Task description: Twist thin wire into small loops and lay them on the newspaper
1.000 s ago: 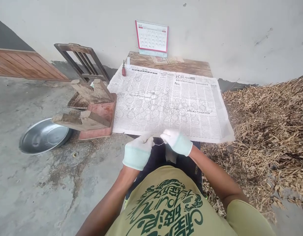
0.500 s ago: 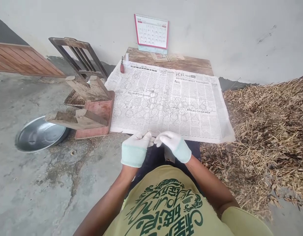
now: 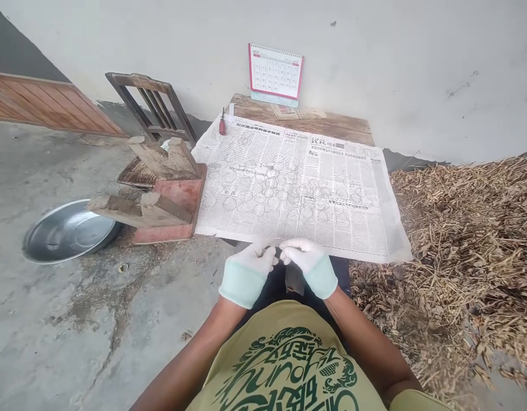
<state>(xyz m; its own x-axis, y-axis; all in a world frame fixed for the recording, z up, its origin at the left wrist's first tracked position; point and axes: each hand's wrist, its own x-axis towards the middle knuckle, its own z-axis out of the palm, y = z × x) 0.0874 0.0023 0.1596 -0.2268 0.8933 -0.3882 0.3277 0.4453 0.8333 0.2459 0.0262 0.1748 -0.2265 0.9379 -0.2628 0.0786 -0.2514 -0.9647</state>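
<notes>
Both of my white-gloved hands with pale green cuffs are held above my lap, just short of the near edge of a spread newspaper [image 3: 298, 194]. My left hand [image 3: 248, 274] and my right hand [image 3: 309, 267] pinch a thin pale strand [image 3: 281, 257] between their fingertips, which nearly meet. The strand is too fine to tell wire from thread. Rows of faint ring shapes cover the newspaper's left half. Neither hand touches the paper.
The newspaper lies on a worn wooden table [image 3: 332, 128] holding a red-handled screwdriver [image 3: 222, 125] and a desk calendar [image 3: 275, 73]. To the left are a wooden stool [image 3: 169, 200], a chair back [image 3: 150, 100] and a metal basin [image 3: 69, 231]. Dry stalks [image 3: 460, 240] are heaped right.
My fingertips have closed in from a small gap to nearly meeting around the strand. The whole scene has shifted slightly in view as my head moved.
</notes>
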